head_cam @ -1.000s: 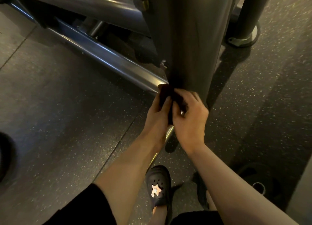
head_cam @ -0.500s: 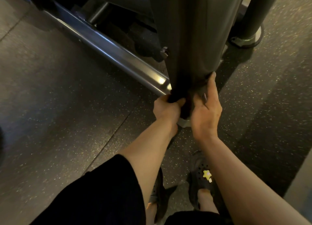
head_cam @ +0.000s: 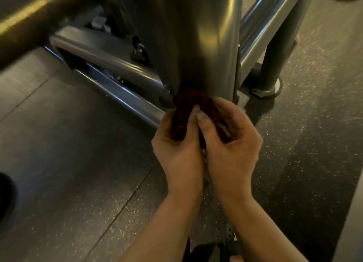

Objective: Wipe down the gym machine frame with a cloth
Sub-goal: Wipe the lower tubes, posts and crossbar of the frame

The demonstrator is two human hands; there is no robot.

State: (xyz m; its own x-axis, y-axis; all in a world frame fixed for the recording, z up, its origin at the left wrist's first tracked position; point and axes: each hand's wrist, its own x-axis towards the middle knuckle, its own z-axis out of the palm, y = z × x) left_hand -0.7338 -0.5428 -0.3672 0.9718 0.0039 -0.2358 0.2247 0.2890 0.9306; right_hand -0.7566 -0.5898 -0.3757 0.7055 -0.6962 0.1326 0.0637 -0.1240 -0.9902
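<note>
A dark reddish-brown cloth (head_cam: 185,106) is bunched at the foot of the wide grey upright post (head_cam: 208,37) of the gym machine frame. My left hand (head_cam: 177,149) grips the cloth's left side, thumb over the fabric. Beside it, touching, my right hand (head_cam: 231,145) pinches the cloth's right side with curled fingers. The cloth's top edge lies against the post's lower end. Part of the cloth is hidden between my palms.
A shiny floor rail (head_cam: 121,96) runs left from the post. A slanted tube (head_cam: 263,25) and a round leg with a floor plate (head_cam: 269,88) stand to the right. Speckled rubber floor (head_cam: 68,163) surrounds the machine. A blurred bar (head_cam: 29,25) crosses the upper left.
The view has come closer and shifted. My right hand left the post's side and closed on the cloth beside the left hand. The cloth now shows more between both hands.
</note>
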